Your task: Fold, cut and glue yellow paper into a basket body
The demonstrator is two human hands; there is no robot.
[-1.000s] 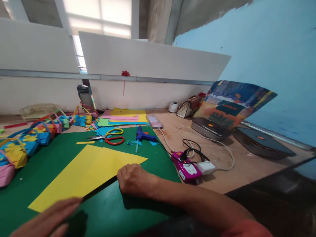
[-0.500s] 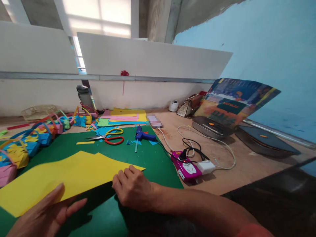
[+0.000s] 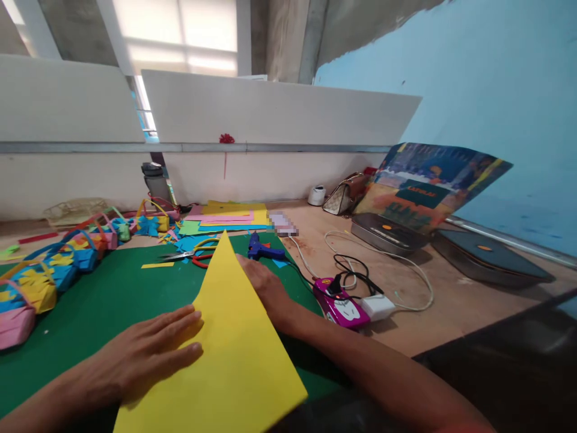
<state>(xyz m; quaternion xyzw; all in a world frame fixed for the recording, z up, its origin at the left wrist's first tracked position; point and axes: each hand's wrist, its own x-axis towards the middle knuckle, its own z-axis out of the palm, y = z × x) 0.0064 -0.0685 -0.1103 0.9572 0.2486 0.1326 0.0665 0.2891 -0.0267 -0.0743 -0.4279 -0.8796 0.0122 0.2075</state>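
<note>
A sheet of yellow paper (image 3: 238,355) stands slanted in front of me, its pointed end towards the back of the table. My left hand (image 3: 153,346) rests against its left edge with fingers stretched out. At the right edge, my right hand (image 3: 264,282) grips the paper near the pointed end; the sheet hides most of its fingers. Behind the paper lie scissors (image 3: 205,258) with red and yellow handles, partly covered. A blue glue gun (image 3: 261,248) is just beyond my right hand. Under all this spreads a green mat (image 3: 112,294).
Small paper baskets (image 3: 40,285) line the left side. Coloured paper sheets (image 3: 229,215) are stacked at the back. On the right are a magenta power strip (image 3: 340,304) with cables, a white plug adapter (image 3: 377,306) and dark cases (image 3: 489,255). A bottle (image 3: 155,180) stands behind.
The yellow paper has swung from lying sideways on the left to pointing away from me at the centre. My left hand moved up and right onto it; my right hand moved farther forward.
</note>
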